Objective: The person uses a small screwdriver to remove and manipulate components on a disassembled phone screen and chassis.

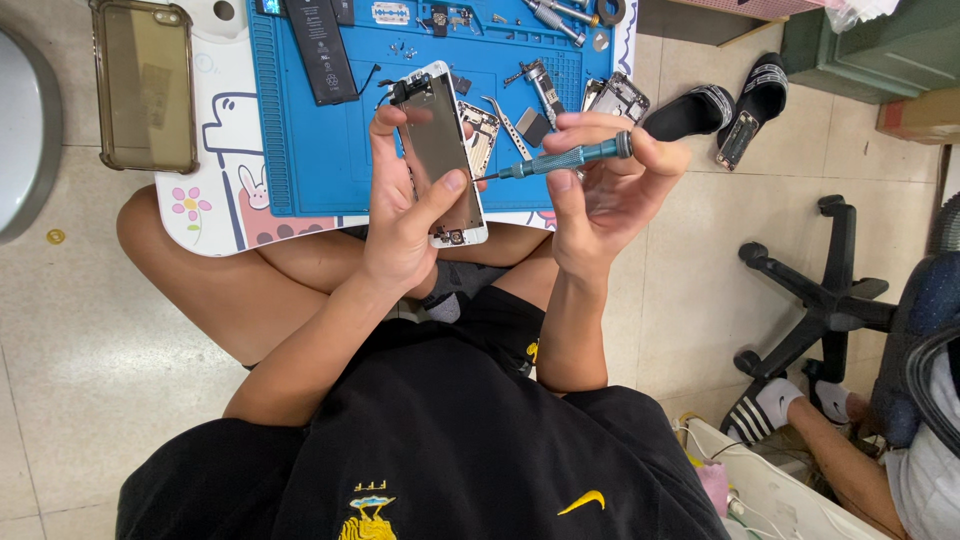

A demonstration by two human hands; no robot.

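One head-worn camera looks steeply down, close over the lap, low table (225, 215) and tiled floor (90, 350)

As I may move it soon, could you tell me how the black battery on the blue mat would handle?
The battery is a flat slab, so it should slide, not roll. It looks stiff and probably dense for its thinness. Its thin cable suggests lifting gently off the blue mat.

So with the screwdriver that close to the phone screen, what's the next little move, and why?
Probably nudge the screwdriver tip left onto the edge of the white screen panel. The left hand holds the panel upright, its back facing the camera. The right hand holds the tool level, its tip just short of the panel's right edge. Whether a screw sits there is too small to tell.
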